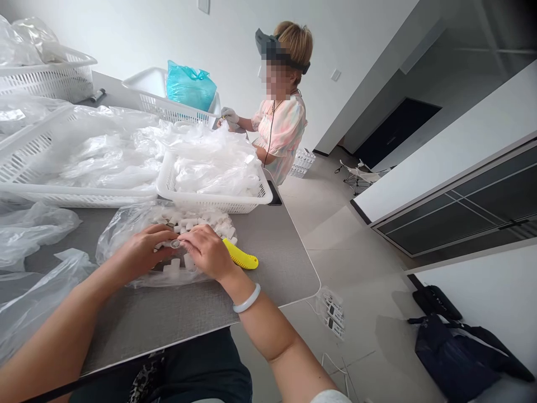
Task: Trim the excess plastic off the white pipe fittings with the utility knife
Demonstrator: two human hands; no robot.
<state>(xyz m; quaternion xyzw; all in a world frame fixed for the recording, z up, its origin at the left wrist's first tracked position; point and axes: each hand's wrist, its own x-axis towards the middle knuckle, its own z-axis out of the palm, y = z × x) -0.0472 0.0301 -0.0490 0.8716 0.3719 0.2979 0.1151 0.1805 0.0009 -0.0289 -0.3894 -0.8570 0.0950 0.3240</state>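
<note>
Left hand and right hand pinch one part over the bag.
Both hands are closed narrow on this small white part, just above the clear bag of similar pieces. A yellow tool lies just right of the bag, and a basket stands behind it.

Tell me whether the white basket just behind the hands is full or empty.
Full. The white basket is heaped with crumpled clear plastic bags that rise above its rim.
</note>
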